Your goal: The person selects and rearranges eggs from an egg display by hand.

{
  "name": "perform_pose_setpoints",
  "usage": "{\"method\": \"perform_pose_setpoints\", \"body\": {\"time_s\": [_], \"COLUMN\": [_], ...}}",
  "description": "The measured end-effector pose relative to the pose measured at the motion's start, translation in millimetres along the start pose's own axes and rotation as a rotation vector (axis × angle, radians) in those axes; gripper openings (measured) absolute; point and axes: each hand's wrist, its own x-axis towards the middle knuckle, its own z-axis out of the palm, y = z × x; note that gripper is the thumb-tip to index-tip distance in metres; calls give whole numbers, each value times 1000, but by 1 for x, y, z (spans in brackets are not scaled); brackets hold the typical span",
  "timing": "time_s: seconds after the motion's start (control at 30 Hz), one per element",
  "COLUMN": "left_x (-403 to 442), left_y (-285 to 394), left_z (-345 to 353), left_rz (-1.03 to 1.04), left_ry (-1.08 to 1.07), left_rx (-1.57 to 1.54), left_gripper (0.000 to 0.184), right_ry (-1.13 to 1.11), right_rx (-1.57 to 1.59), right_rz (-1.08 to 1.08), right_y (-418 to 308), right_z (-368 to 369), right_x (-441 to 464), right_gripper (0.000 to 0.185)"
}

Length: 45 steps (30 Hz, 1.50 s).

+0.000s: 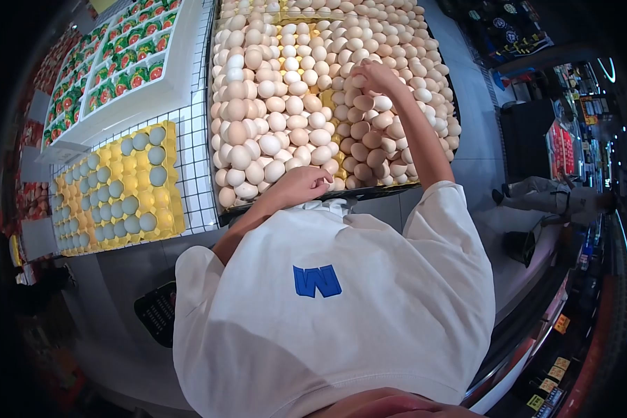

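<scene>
Brown and pale eggs [298, 120] fill a large dark-edged display bin, piled in layers with bits of yellow tray [340, 129] showing between them. At the bin's front edge rests my left hand [301, 186], its fingers loosely curled, with nothing visible in them, beside the nearest eggs. My right hand [378, 76] reaches over the right half of the pile. Its fingers are bent down and drawn together at the eggs; an egg [359, 81] lies right by the fingertips, and what they hold is too small to make out.
Left of the bin, a yellow tray [168, 202] holds bluish eggs on a white grid surface. Behind it a white box [177, 70] contains green and red packs. A dark basket [157, 313] is at lower left. Another person [547, 198] is in the aisle at right.
</scene>
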Motion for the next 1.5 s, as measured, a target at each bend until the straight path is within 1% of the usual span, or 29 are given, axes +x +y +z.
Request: {"method": "perform_pose_setpoints", "body": {"time_s": [0.13,0.4,0.53,0.67,0.73,0.8,0.83,0.87,0.93,1.0,1.03,1.07,1.13,1.17,1.23,1.27,1.33,1.37,1.4,1.47,1.5], "left_x": [0,-1,0,0,0,-1,-1,-1,-1,-1,-1,-1,-1,0,0,0,1,1,1,1,2], "left_y": [-1,1,0,0,2,3,3,3,1,1,1,2,2,0,-2,-3,-1,2,4,10,11], "left_z": [1,0,1,0,-1,-2,-2,-1,-1,-1,-1,0,0,1,4,5,6,5,4,5,7], "left_rz": [13,-4,-14,-15,-27,-42,-54,-56,-19,-30,-38,-39,-70,-69,-60,-60,-123,-139,-141,-217,-216], "left_ry": [6,-2,-14,-12,-14,-20,-25,-29,-13,-13,-14,-28,-28,-45,20,2,46,59,43,84,111], "left_rx": [0,-5,-1,-9,-5,-19,-30,-32,-26,-32,-36,-36,-61,-57,-110,-107,-234,-228,-221,-197,-190], "left_gripper": [20,20,21,21,22,22,21,21,21,22,22,22,23,23,21,21,18,18,18,19,18], "right_ry": [82,95,131,178,232,329,420,418,459,594,601,612,603,611,646,654,696,690,702,761,796], "right_rx": [-70,-178,-204,-121,-2,61,65,67,526,583,768,938,977,981,1076,1082,1331,1449,1458,1679,1712], "right_rz": [46,47,44,9,-16,25,106,109,185,224,211,245,369,384,366,382,526,473,485,390,389], "right_y": [-1,3,0,0,3,7,9,13,33,60,69,77,59,58,56,52,37,48,55,65,59], "right_z": [11,31,36,30,18,7,2,-6,-18,-11,-9,-4,-19,-14,-5,-1,-1,12,18,32,26], "right_x": [4,6,4,-2,-9,-17,-22,-28,-45,-56,-63,-77,-110,-123,-147,-160,-184,-194,-201,-219,-224], "right_gripper": [34,46,45,44,44,44,40,40,37,38,37,35,33,33,31,31,29,29,29,28,28]}}
